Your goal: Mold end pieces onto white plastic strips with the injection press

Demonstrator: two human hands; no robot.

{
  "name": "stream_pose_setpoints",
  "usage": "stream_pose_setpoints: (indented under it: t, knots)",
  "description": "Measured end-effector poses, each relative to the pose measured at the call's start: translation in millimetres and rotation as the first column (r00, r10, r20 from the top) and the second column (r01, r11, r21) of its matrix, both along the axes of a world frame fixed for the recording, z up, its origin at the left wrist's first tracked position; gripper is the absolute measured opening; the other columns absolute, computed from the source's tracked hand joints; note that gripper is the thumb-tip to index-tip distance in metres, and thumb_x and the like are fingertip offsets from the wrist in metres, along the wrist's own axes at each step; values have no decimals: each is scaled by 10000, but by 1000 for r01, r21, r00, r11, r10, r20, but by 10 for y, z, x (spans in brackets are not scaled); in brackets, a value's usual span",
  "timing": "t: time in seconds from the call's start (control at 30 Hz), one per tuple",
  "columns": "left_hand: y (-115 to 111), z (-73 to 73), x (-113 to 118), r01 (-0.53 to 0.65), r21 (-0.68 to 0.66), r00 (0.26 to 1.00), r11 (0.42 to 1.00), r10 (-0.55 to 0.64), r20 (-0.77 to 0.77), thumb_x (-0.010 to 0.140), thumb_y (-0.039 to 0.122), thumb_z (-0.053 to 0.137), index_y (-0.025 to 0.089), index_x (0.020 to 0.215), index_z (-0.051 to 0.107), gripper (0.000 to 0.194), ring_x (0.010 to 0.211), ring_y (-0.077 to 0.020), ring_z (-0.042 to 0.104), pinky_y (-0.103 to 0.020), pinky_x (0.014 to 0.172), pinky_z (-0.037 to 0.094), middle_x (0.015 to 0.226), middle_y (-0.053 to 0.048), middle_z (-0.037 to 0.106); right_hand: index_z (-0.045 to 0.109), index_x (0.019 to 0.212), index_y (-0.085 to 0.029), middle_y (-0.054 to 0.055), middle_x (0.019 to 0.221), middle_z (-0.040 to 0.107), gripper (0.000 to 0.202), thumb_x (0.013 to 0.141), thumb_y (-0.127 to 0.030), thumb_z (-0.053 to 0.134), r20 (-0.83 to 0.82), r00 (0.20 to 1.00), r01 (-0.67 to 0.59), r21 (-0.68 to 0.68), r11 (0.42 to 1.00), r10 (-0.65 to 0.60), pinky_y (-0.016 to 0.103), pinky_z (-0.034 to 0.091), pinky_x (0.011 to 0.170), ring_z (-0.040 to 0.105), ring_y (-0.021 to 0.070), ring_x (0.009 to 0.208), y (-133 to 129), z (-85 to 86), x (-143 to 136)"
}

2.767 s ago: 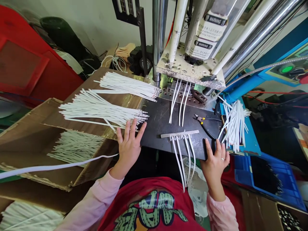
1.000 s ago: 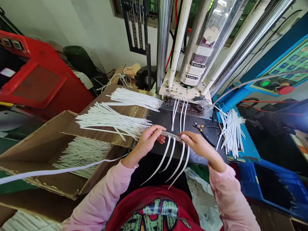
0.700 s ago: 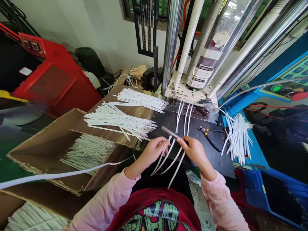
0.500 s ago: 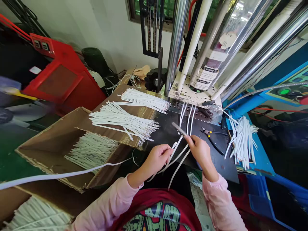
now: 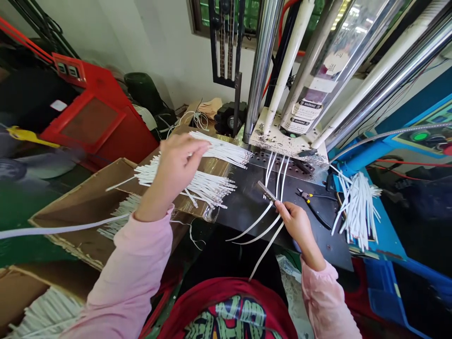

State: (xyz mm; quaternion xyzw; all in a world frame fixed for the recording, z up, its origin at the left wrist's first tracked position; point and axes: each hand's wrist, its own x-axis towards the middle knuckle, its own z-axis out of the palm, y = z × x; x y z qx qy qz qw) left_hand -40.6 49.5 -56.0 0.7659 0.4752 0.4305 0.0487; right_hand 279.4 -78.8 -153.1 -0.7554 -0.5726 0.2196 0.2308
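Note:
My left hand is raised above the cable bundles on the cardboard, thumb and fingertips pinched together. It appears to grip a short white cable, whose tail juts out to the left behind the hand; most of its length is hidden. My right hand holds a narrow metal bar between thumb and fingers, low over the black plate. White cords run down from the bar and the hand toward my lap. Further white strands stretch from the bar area up to the press.
A press with steel columns stands ahead. Yellow-and-black cutting pliers lie on the black plate. White cable bundles sit at right. A cardboard box is at left, beside a red machine.
My left hand has moved left and up from beside the metal bar to over the bundles, apparently carrying a cable. My right hand stays with the bar.

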Motion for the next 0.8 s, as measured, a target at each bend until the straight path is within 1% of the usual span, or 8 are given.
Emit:
stream_pose_setpoints:
  t: [0.13, 0.23, 0.3, 0.4, 0.5, 0.57, 0.7, 0.8]
  knots:
    - [18, -531, 144, 76, -291, 996, 954, -85, -20, 894, 297, 639, 229, 986, 770, 174, 1004, -278, 586, -570, 1070, 329, 918, -49, 701, 687, 754, -227, 17, 618, 639, 639, 924, -753, 367, 0, 1000, -5, -2, 1000, 5, 258, 302, 531, 530, 164, 549, 7, -1, -37]
    - [-363, -746, 496, 240, -432, 931, 869, -80, 357, 901, 368, 641, 227, 1132, 727, 284, 1102, -268, 622, -459, 1067, 399, 1096, -79, 720, 677, 745, -230, 13, 596, 623, 631, 929, -746, 363, 28, 999, -19, -6, 1000, 19, 260, 304, 531, 517, 162, 529, 1, 17, -82]
    - [-701, -829, 770, 545, -558, 771, 626, -113, 626, 889, 492, 646, 217, 1140, 708, 377, 950, -238, 689, -362, 919, 495, 982, -78, 746, 680, 755, -232, 13, 586, 622, 622, 936, -735, 362, 33, 999, -23, 6, 1000, 23, 261, 311, 535, 535, 169, 541, -5, 51, -126]
    - [-1120, -968, 1082, 827, -542, 558, 145, -110, 822, 796, 664, 679, 145, 1005, 688, 559, 757, -203, 686, -321, 771, 518, 807, -82, 728, 684, 771, -229, 24, 616, 653, 617, 941, -729, 364, 21, 1000, -24, 42, 999, 23, 263, 330, 546, 571, 178, 574, -3, 130, -206]
    - [-1336, -1107, 1183, 878, -464, 467, -117, -2, 884, 733, 755, 666, 131, 945, 637, 660, 523, -144, 595, -281, 589, 489, 621, -22, 648, 703, 820, -236, 24, 632, 666, 620, 928, -751, 374, 44, 999, 0, 45, 999, -2, 266, 324, 535, 570, 179, 565, 27, 209, -293]
    - [-1391, -1158, 1155, 880, -457, 469, -130, 89, 879, 760, 755, 629, 142, 895, 614, 628, 379, -83, 413, -228, 456, 381, 486, 60, 504, 717, 861, -246, 24, 628, 671, 622, 919, -766, 379, 90, 996, 26, 30, 999, -28, 269, 324, 533, 581, 187, 565, 56, 230, -359]
    - [-1451, -1187, 1004, 784, -621, 615, 5, 130, 778, 816, 744, 543, 178, 740, 544, 571, 373, -52, 232, -206, 404, 226, 446, 107, 327, 740, 894, -266, 44, 665, 706, 612, 934, -751, 370, 234, 972, 41, -22, 999, -35, 275, 329, 540, 649, 221, 612, 81, 129, -482]
    - [-1537, -1198, 835, 655, -750, 750, -97, -35, 660, 855, 733, 480, 186, 682, 541, 577, 362, -67, 281, -224, 400, 208, 434, 83, 357, 749, 874, -265, 58, 730, 731, 596, 955, -718, 371, 318, 947, -28, -35, 999, 38, 277, 344, 555, 686, 235, 686, 46, -34, -479]
